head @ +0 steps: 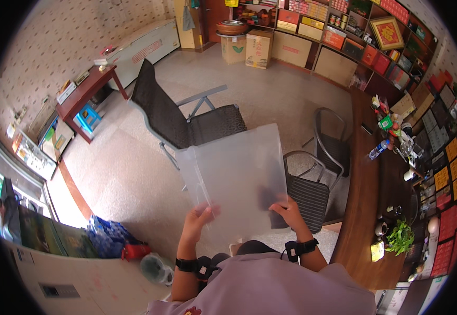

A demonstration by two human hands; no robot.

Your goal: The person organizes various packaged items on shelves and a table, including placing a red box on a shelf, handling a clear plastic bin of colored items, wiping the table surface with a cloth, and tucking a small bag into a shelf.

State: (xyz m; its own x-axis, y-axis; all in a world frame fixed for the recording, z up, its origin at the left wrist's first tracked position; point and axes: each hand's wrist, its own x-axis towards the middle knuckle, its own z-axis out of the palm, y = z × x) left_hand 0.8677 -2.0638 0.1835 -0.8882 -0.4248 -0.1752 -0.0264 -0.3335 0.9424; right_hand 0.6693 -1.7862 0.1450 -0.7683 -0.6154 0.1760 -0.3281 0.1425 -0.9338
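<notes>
A large translucent plastic sheet or flat bag (238,177) is held up in front of my body, with a fold line along its left side. My left hand (201,218) grips its lower left edge, thumb on the near face and fingers showing blurred through the plastic. On the lower right edge, my right hand (286,210) pinches it the same way. Dark bands with small devices are strapped on both wrists. Whether the sheet has layers or an opening cannot be told.
A reclining chair (173,118) stands just beyond the sheet. Metal armchairs (309,197) are at the right, beside a long wooden counter (364,204) with a water bottle (379,149) and a potted plant (401,236). A pale cabinet (106,283) is at the lower left; shelves of boxes line the back.
</notes>
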